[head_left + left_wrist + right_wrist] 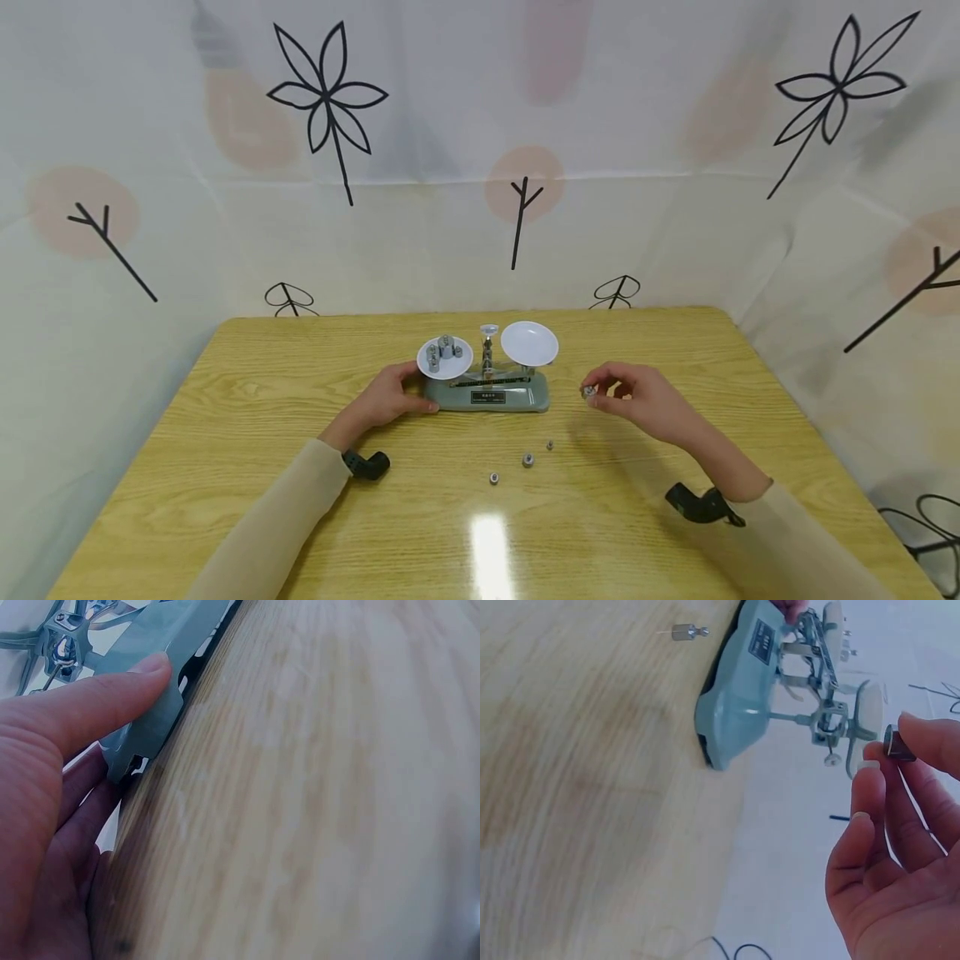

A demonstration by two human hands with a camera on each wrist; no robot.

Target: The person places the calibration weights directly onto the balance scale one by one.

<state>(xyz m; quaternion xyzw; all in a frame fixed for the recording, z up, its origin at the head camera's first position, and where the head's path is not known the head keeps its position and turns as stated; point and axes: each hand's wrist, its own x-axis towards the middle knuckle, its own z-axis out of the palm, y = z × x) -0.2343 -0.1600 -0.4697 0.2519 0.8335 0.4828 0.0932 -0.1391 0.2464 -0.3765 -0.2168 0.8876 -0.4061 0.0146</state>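
A balance scale [487, 397] with a grey-green base stands on the table. My left hand [388, 395] grips the left end of its base, the thumb [112, 705] along the front face and the fingers behind. Several metal weights [447, 346] sit in the left pan [459, 371]. The right pan [529, 343] holds nothing and sits higher than the left. To the right of the scale, my right hand [637, 397] pinches a small metal weight [898, 744] between thumb and fingertips, raised above the tabletop.
Three loose weights lie on the wooden table [262, 400] in front of the scale: a larger one [528, 460], a small one [493, 478] and a smaller one [550, 445]. A patterned cloth [420, 242] hangs behind the table.
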